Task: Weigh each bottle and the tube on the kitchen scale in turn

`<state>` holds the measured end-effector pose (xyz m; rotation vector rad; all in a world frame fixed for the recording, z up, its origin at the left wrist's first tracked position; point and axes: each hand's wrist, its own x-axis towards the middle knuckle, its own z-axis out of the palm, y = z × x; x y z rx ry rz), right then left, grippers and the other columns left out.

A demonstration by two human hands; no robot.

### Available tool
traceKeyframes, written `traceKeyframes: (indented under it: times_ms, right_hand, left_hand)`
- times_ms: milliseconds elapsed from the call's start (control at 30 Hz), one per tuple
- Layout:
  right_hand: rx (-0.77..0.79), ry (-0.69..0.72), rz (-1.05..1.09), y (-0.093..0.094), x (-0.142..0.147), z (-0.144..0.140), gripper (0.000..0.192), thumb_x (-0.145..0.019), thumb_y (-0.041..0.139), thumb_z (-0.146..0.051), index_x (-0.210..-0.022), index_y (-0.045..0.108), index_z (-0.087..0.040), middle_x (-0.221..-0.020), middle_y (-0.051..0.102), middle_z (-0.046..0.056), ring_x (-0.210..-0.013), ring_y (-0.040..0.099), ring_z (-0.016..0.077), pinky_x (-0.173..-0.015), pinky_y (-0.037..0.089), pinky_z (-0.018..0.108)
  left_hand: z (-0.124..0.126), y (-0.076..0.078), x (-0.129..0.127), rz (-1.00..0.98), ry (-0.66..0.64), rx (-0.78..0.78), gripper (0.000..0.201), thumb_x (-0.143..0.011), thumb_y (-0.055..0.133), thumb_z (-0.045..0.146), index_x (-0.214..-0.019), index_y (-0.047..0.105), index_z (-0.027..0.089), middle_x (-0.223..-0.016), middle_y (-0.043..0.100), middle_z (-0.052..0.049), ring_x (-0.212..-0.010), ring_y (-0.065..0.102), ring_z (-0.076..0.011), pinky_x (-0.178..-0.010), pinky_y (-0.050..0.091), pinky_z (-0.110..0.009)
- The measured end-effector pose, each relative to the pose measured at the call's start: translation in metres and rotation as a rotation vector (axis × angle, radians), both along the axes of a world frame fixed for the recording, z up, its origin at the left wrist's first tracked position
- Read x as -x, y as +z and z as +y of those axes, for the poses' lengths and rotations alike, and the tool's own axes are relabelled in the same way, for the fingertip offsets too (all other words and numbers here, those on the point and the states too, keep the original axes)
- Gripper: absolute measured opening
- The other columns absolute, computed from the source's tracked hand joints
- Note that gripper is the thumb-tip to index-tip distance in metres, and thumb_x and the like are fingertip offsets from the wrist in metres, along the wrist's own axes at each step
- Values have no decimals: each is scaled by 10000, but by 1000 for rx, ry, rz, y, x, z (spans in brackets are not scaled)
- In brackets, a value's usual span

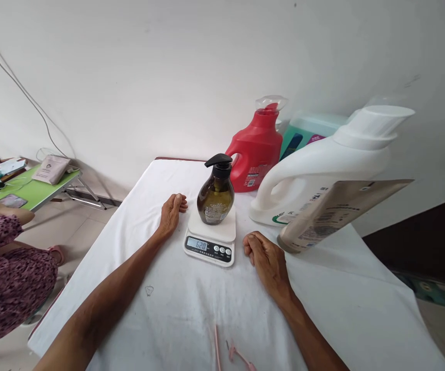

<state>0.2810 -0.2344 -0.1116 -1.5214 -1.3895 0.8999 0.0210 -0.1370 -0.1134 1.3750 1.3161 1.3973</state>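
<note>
A dark green pump bottle (216, 198) with a black pump head stands upright on the white plate of a digital kitchen scale (209, 256). The scale's display is lit and seems to read 620, though the last digit is hard to make out. Left of the scale, my left hand (172, 214) rests on the cloth with its fingers curled in, holding nothing. My right hand (267, 260) lies loosely fisted to the right of the scale, also with nothing visible in it. Neither hand touches the bottle or the scale.
Behind stand a red jug (255, 149), a white detergent jug (323, 170), a teal container (313, 129) and a beige tube (334, 216) near my right hand. Pink cords (232, 352) lie at the white tablecloth's (183, 314) front. A person (11, 278) sits left beside a green table (44, 188).
</note>
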Motion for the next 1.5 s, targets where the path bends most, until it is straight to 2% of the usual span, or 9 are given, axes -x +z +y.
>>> traceKeyframes:
  times_ms: [600, 867, 1067, 1500]
  right_hand:
    - [1, -3, -68, -4, -3, -2, 363, -979, 441, -484, -746, 581, -244, -647, 629, 17, -577, 541, 193, -552, 399, 295]
    - [34, -10, -64, -4, -3, -4, 380, -991, 459, -498, -729, 563, -244, -663, 619, 0, -584, 524, 177, -573, 397, 288]
    - [-3, 10, -81, -3, -2, -3, 370, -967, 474, -507, -720, 557, -244, -663, 627, 20, -607, 542, 196, -578, 396, 296]
    - [-42, -15, -117, -3, 1, 2, 385, -929, 496, -527, -698, 582, -230, -620, 596, -3, -516, 488, 158, -532, 385, 292]
  left_hand:
    - [-6, -3, -2, 5, 18, 8, 624, -938, 486, 770, -941, 675, 175, -901, 706, -90, -773, 674, -171, -741, 575, -325]
    - [-6, -4, -1, 31, 0, -11, 623, -945, 476, 769, -936, 671, 178, -879, 691, -79, -768, 666, -169, -730, 567, -321]
    - [-4, -9, 1, 16, 1, -3, 629, -942, 483, 769, -938, 676, 171, -877, 690, -77, -759, 667, -160, -732, 567, -316]
    - [4, -11, 2, 33, -12, 1, 601, -955, 477, 749, -914, 659, 178, -866, 681, -65, -739, 648, -151, -717, 549, -297]
